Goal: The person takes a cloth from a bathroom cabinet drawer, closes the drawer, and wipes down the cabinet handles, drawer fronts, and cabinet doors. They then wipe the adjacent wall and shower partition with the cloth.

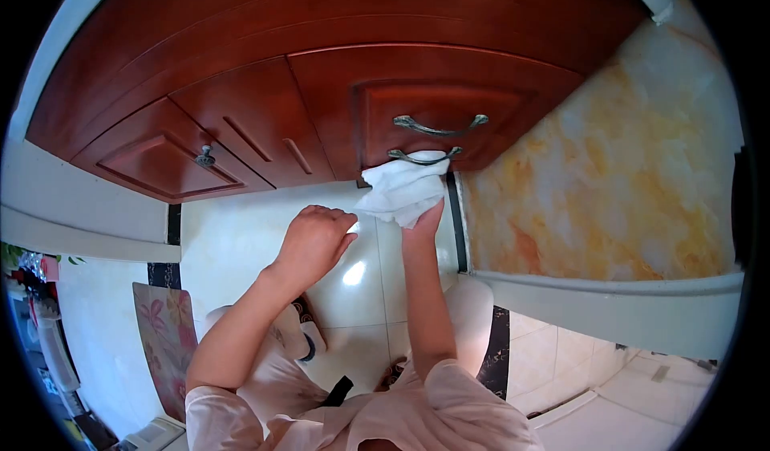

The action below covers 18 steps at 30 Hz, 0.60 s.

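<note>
A white cloth [403, 190] is in my right hand [426, 220], which grips its lower right part. The upper edge of the cloth lies against the lower metal handle [425, 158] of the red-brown wooden cabinet [329, 74] and partly covers it. A second metal handle [439, 125] sits just above it on the same panel. My left hand [317, 238] is held in front of the cabinet, to the left of the cloth and apart from it. Its fingers are curled in, and nothing shows between them.
A round knob [205, 156] stands out from the cabinet's left door. Pale floor tiles [241, 242] lie below, with a marbled yellow-white panel [593, 178] on the right. A flowered mat [166, 339] lies at left. My slippered feet [309, 323] are beneath my arms.
</note>
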{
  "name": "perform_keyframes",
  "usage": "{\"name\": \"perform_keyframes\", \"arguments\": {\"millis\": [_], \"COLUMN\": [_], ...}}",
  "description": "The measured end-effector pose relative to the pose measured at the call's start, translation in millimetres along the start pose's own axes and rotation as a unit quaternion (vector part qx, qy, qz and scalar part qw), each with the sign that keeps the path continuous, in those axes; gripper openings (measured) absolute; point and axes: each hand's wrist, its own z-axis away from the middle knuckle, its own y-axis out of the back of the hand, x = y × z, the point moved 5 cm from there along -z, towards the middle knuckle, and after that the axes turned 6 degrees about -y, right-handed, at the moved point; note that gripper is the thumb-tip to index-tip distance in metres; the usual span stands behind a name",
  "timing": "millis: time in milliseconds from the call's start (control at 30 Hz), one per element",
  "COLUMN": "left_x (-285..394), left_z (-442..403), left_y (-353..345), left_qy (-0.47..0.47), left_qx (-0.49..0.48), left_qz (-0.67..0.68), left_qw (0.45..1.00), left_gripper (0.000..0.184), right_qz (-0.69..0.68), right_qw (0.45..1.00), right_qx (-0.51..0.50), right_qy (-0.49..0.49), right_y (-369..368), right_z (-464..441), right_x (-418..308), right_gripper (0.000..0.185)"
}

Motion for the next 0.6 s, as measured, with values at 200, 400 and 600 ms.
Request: {"name": "perform_keyframes", "arguments": {"millis": [200,400,600], "left_x": [10.9,16.2,25.3], "left_z": [-8.1,-7.6,-8.9], "left_y": [-5.2,-16.5,-21.3], "left_qy": [-0.006,-0.018,-0.026], "left_qx": [-0.027,-0.037,-0.053], "left_qz": [-0.001,-0.010,-0.013], "left_qw": [1.000,0.999,0.998], "left_gripper": [0.022,0.022,0.021], "right_qz": [-0.212,0.350,0.442], "right_qw": [0.943,0.842,0.831], "right_qx": [-0.243,0.223,0.172], "right_qy": [-0.087,0.345,0.292], "right_y": [-1.5,14.4,12.6], "right_z": [9.1,3.7,10.2], "right_x": [-68.8,-104.6,-56.4], "right_gripper": [0.034,0.038,0.039]}}
